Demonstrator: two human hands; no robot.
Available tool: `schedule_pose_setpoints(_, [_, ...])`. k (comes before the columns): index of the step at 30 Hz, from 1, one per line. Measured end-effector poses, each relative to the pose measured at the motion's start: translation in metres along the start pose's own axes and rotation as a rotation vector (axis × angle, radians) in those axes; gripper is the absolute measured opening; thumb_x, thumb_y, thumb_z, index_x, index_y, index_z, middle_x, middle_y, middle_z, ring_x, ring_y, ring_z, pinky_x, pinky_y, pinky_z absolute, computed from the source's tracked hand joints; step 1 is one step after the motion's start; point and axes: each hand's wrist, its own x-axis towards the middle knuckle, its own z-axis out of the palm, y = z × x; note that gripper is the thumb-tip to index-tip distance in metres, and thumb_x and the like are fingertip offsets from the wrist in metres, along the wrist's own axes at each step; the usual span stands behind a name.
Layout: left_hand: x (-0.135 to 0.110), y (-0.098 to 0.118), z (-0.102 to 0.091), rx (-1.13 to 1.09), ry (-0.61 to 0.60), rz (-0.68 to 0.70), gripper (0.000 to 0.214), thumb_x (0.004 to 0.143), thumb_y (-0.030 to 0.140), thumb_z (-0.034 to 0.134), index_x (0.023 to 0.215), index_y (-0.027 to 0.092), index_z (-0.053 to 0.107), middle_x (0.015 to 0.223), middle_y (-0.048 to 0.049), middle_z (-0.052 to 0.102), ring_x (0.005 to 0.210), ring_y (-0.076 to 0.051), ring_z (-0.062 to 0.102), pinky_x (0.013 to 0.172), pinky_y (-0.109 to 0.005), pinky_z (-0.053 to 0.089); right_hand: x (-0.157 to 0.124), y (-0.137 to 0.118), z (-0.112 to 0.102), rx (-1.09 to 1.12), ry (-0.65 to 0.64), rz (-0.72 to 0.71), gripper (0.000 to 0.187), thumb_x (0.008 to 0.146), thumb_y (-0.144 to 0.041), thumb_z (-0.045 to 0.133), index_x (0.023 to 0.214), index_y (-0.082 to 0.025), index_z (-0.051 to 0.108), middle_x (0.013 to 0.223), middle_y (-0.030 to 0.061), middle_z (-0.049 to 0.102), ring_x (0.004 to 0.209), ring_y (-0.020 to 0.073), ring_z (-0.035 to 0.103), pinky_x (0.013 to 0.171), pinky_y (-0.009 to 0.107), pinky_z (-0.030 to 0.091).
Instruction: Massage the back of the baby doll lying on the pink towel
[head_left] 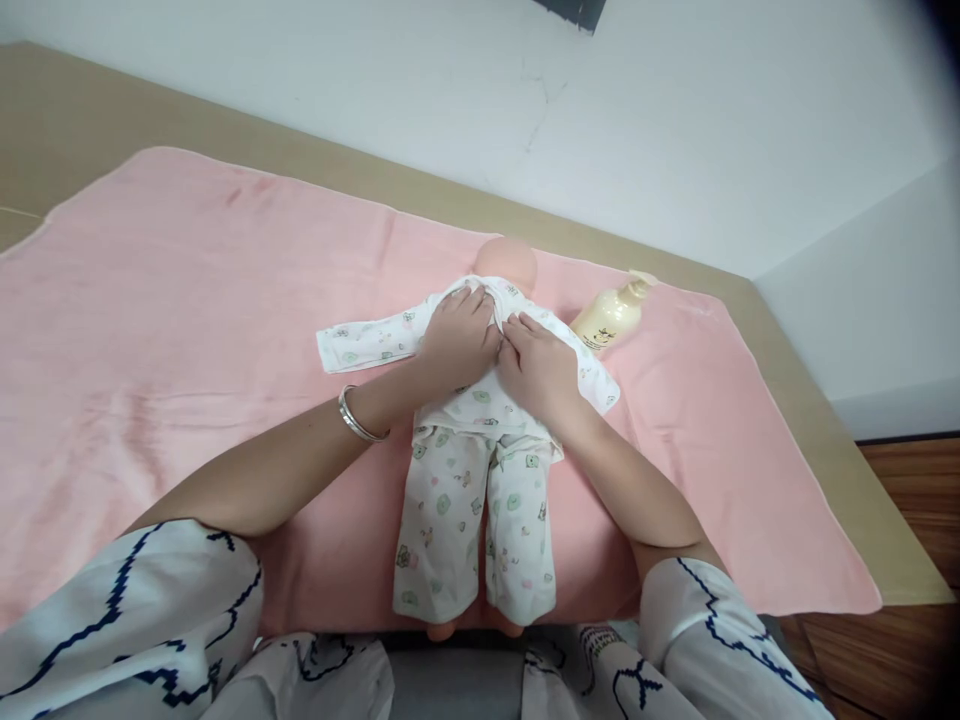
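A baby doll lies on its back with its head away from me and its feet at the near edge. It wears a white printed top and matching trousers. My left hand is closed on the front of the top at the upper chest, a silver bangle round that wrist. Close beside it, my right hand pinches the top's front with bent fingers. The two hands almost touch over the chest. Cloth between the fingertips is mostly hidden.
Under the doll a pink blanket covers most of the table. A cream pump bottle lies tilted by the doll's sleeve on the right. The white wall rises behind; wooden floor shows at right.
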Motion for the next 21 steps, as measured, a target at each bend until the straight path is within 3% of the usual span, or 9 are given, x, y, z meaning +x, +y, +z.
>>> schedule_pose_setpoints(2, [-0.005,0.004,0.006,-0.042,0.074,-0.078,0.050,0.098,0.022,0.034,0.137,0.000,0.057,0.146,-0.0248,0.058,0.141,-0.036,0.050,0.121,-0.056,0.037,0.010,0.012,0.001,0.049,-0.012,0.002,0.042,0.101,-0.025,0.037,0.124,-0.020,0.072,0.143,0.0081,0.067,0.141,0.0265,0.056,0.116,0.045,0.048])
schedule_pose_setpoints(4, [-0.008,0.007,0.011,-0.090,0.126,-0.121,0.048,0.099,0.025,0.037,0.138,0.006,0.057,0.148,-0.0201,0.058,0.144,-0.034,0.048,0.123,-0.055,0.035,0.021,0.026,0.005,0.086,-0.031,-0.003,0.047,0.102,-0.028,0.036,0.139,-0.013,0.062,0.152,0.0121,0.058,0.148,0.0272,0.048,0.125,0.046,0.038])
schedule_pose_setpoints(8, [-0.010,0.007,0.014,-0.144,0.139,-0.153,0.047,0.099,0.029,0.039,0.136,0.009,0.060,0.148,-0.0173,0.060,0.144,-0.033,0.048,0.124,-0.054,0.035,0.031,0.044,0.017,0.107,-0.048,0.001,0.058,0.103,-0.033,0.033,0.153,-0.006,0.046,0.163,0.0155,0.043,0.157,0.0286,0.033,0.131,0.051,0.022])
schedule_pose_setpoints(16, [-0.009,0.004,0.013,-0.179,0.141,-0.153,0.047,0.098,0.030,0.042,0.135,0.008,0.060,0.148,-0.0184,0.059,0.144,-0.033,0.049,0.125,-0.053,0.034,0.029,0.046,0.022,0.132,-0.016,0.002,0.059,0.102,-0.037,0.032,0.152,-0.010,0.048,0.162,0.0144,0.044,0.156,0.0272,0.035,0.130,0.052,0.022])
schedule_pose_setpoints(21, [-0.008,0.004,0.014,-0.173,0.141,-0.158,0.047,0.098,0.030,0.043,0.136,0.008,0.060,0.148,-0.0181,0.059,0.145,-0.033,0.048,0.125,-0.053,0.034,0.029,0.046,0.022,0.129,-0.015,0.002,0.061,0.102,-0.037,0.031,0.152,-0.006,0.048,0.162,0.0163,0.045,0.155,0.0282,0.036,0.130,0.051,0.023])
